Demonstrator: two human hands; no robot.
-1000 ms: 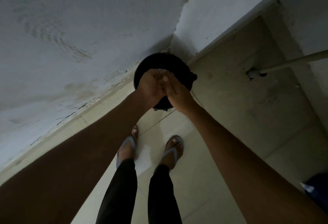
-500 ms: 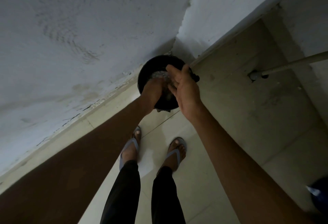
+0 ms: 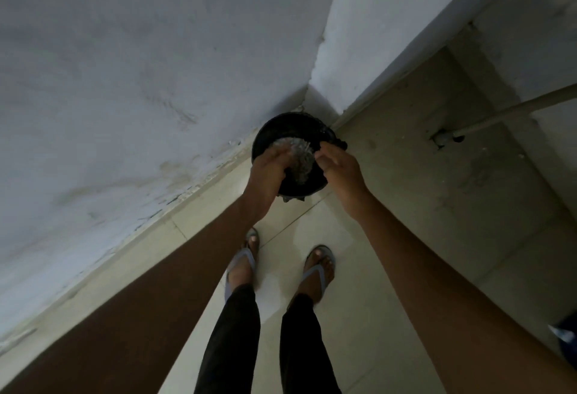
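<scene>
A black bucket (image 3: 282, 123) stands on the floor in the corner where two walls meet. Over its mouth my left hand (image 3: 267, 175) reaches down, its fingers curled round a grey, glistening wad (image 3: 301, 160) that hangs inside the bucket. I cannot tell whether the wad is cloth or a scrubber. My right hand (image 3: 340, 171) hovers at the bucket's right rim, fingers loose and close to the wad, holding nothing. Most of the bucket's inside is dark.
A stained white wall (image 3: 140, 81) runs along the left, and a white column (image 3: 374, 34) juts out behind the bucket. A pipe (image 3: 515, 112) enters the tiled floor (image 3: 437, 221) at right. My sandalled feet (image 3: 240, 265) stand just before the bucket. A dark blue object (image 3: 566, 336) sits at the right edge.
My hands were clasped together over the bucket; now they have parted. The right hand let go and moved to the right rim, and the grey wad shows beneath the left hand.
</scene>
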